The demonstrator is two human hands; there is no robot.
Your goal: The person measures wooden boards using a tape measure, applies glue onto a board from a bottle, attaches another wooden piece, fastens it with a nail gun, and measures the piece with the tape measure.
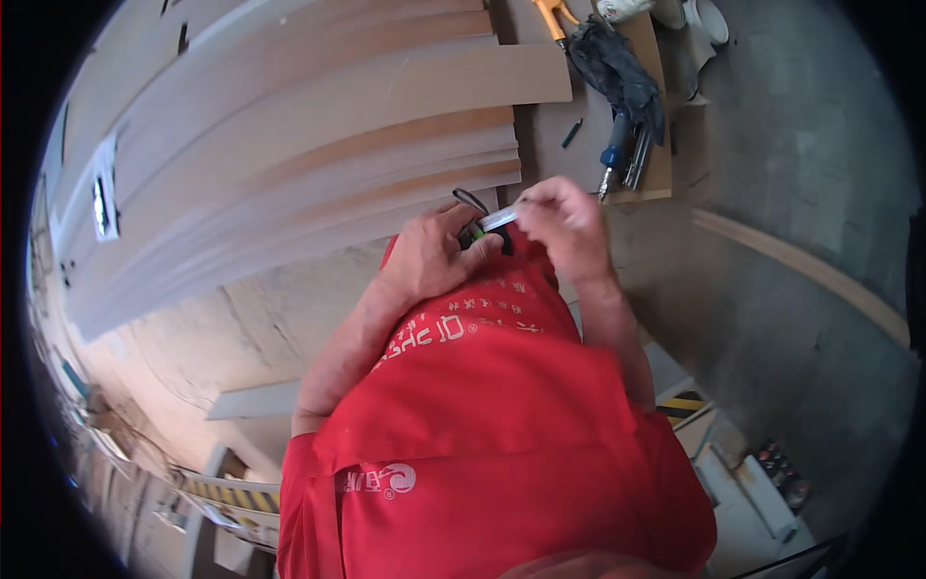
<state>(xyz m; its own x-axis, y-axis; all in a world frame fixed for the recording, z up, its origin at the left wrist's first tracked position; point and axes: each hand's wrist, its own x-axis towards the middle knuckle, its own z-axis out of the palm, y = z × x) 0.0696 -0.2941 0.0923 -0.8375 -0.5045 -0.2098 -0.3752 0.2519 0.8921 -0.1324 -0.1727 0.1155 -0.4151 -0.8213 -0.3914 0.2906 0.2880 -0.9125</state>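
My left hand (431,253) is wrapped round a small black and green tape measure (472,234) with a looped wrist strap, held against the front of a red apron (463,386). A short length of pale blade (499,219) sticks out of it to the right. The fingers of my right hand (564,224) pinch the end of that blade; this hand is slightly blurred.
Stacked long boards (386,106) fan across the upper left. A dark glove (617,72), a blue-and-metal tool (614,154), an orange-handled tool (553,16) and a small dark stick (572,133) lie at the upper right. A curved strip (810,267) lies on the floor.
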